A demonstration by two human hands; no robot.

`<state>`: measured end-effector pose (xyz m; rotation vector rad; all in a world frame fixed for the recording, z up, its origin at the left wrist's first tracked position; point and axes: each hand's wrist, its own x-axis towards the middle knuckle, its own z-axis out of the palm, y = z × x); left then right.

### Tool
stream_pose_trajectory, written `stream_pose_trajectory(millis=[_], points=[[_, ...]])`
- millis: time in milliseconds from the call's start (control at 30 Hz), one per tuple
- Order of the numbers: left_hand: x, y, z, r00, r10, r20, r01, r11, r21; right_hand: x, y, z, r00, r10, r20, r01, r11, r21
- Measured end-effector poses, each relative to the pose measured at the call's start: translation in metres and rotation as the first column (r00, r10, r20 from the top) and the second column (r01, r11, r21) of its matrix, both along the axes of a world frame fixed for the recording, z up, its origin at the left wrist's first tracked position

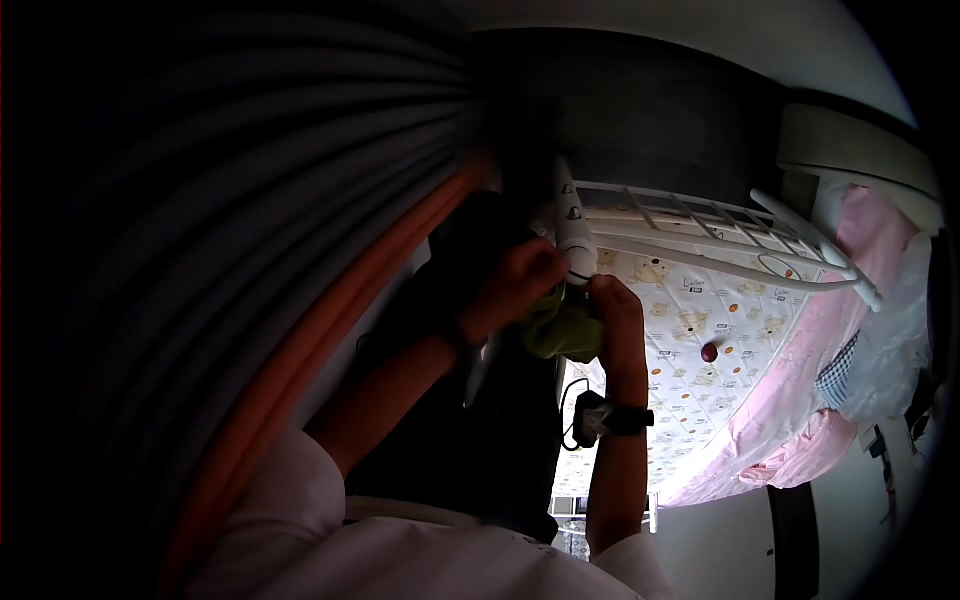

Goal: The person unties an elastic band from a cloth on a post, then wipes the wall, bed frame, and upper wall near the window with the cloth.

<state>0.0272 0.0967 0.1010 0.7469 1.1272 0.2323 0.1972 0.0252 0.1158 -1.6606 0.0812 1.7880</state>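
Observation:
Just below the rounded end of a white post (574,225) with small dark prints, my two hands are close together. My left hand (527,280) is closed, its fingertips against the post's lower end. On the other side, my right hand (617,302) pinches with thumb and finger near the same end. A crumpled green cloth (565,332) hangs between and below the hands, its upper edge apparently in their fingers. A thin dark line, perhaps a cord, runs between the fingertips. Shadow hides much of the left hand's grip.
A white bed rail (700,240) runs right from the post. Beyond lies a bear-print mattress (690,375) with a small dark red ball (709,352) on it. Pink bedding (800,450) and clear plastic (890,360) lie at right. A dark curtain (270,200) with orange edging fills the left.

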Motion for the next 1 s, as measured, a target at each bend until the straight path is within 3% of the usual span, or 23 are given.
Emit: stream_pose_trajectory(millis=[133,267,367,533,767,833,967,1000], points=[[-0.006,0.001,-0.005,0.993,-0.055,0.108,0.054,0.998,0.012,-0.002,0.0,0.0,0.992,0.079,0.1,-0.086,0.994,0.071],[-0.005,0.0,-0.007,0.992,-0.124,0.029,0.124,0.992,-0.011,-0.006,-0.001,-0.002,0.983,0.083,0.162,-0.098,0.991,0.087],[-0.002,0.001,-0.003,0.999,-0.036,0.032,0.039,0.995,-0.093,-0.014,-0.003,-0.007,0.966,0.053,0.253,-0.079,0.992,0.096],[0.005,-0.009,0.002,0.997,0.073,-0.029,-0.077,0.987,-0.143,-0.02,-0.003,-0.006,0.98,-0.095,0.176,0.075,0.991,0.114],[0.0,0.005,0.014,0.983,-0.135,-0.121,0.122,0.986,-0.111,-0.014,-0.005,-0.01,0.959,0.034,0.28,-0.049,0.998,0.049],[0.0,0.011,0.011,0.977,-0.198,-0.076,0.186,0.972,-0.141,-0.014,-0.006,-0.01,0.943,0.029,0.332,-0.046,0.998,0.042],[0.004,0.012,0.012,0.986,-0.163,-0.034,0.148,0.953,-0.263,-0.025,-0.004,-0.001,0.915,0.0,0.403,-0.029,0.997,0.067],[0.006,0.011,0.016,0.991,-0.125,-0.051,0.105,0.952,-0.287,-0.032,0.004,0.013,0.886,-0.01,0.463,0.015,1.0,-0.007]])
